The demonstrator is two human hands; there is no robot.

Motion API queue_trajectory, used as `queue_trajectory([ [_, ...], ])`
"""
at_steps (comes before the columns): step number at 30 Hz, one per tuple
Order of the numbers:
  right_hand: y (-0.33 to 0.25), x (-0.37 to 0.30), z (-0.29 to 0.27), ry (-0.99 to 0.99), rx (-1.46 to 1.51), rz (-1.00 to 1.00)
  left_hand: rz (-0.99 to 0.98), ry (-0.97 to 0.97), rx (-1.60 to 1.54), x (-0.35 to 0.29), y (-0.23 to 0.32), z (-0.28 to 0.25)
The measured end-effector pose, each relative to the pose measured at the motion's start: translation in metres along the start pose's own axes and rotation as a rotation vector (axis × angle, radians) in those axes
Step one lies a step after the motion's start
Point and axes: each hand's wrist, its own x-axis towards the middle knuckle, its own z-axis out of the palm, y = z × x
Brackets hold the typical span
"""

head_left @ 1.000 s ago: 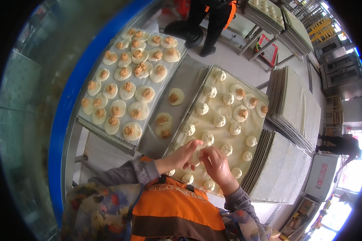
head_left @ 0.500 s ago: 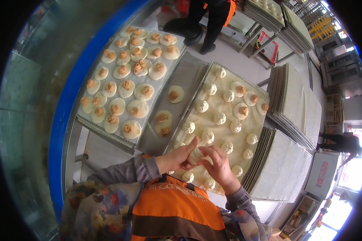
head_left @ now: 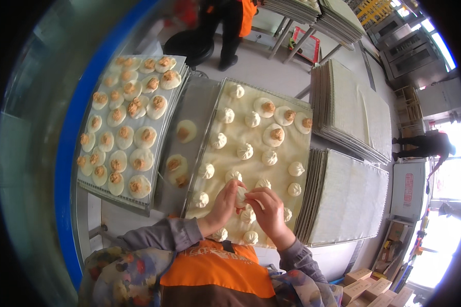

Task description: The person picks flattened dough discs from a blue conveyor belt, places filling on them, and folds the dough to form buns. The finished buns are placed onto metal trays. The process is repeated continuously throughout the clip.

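My left hand (head_left: 222, 209) cups a pleated dough bun (head_left: 240, 197) from the left, thumb up along its side. On the other side, my right hand (head_left: 268, 209) pinches the top of the same bun with thumb and fingertips. Both hands hover over the near part of a cloth-lined tray (head_left: 224, 162). Rows of finished white buns, such as one pleated bun (head_left: 245, 151), sit on that cloth. At its far right lie several flat dough rounds (head_left: 277, 135) topped with orange-brown filling. My fingers partly hide the held bun and some buns below.
To the left, a stacked tray (head_left: 112, 198) carries many filled rounds. A metal surface (head_left: 184, 110) between the trays bears a few more. Cloth-covered tray stacks (head_left: 346, 194) stand on the right. A person in dark trousers (head_left: 230, 38) stands beyond; another person (head_left: 425, 146) is far right.
The view has shifted, so the trays appear further left. My hands stay together on the bun, and my right fingertips have closed in on its top.
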Motion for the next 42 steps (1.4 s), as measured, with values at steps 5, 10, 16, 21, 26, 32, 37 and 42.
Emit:
queue_trajectory([
  [5, 0.044, 0.017, -0.039, 0.006, -0.123, -0.092, 0.199, -0.081, 0.103, 0.077, -0.009, 0.049],
  [10, 0.149, 0.063, -0.086, 0.249, -0.223, 0.299, 0.395, -0.044, 0.592, 0.188, -0.01, 0.061],
  [16, 0.236, 0.086, -0.09, 0.083, -0.692, 0.262, 0.415, 0.161, 1.335, 0.252, -0.04, 0.068],
  [21, 0.231, 0.101, -0.071, 0.069, -0.757, 0.076, 0.288, 0.213, 1.468, 0.261, -0.04, 0.068],
  [26, 0.228, 0.126, -0.051, -0.07, -0.613, 0.119, 0.688, 0.209, 1.42, 0.24, -0.031, 0.061],
  [32, 0.184, 0.113, -0.067, 0.014, 0.156, 0.366, 0.387, -0.014, 0.83, 0.2, 0.009, 0.048],
  [37, 0.114, 0.077, -0.062, 0.036, 0.495, 0.577, -0.035, -0.267, 0.242, 0.142, 0.033, 0.024],
  [42, 0.063, 0.056, -0.047, 0.08, -0.204, -0.219, -0.139, -0.197, 0.073, 0.086, 0.033, 0.009],
])
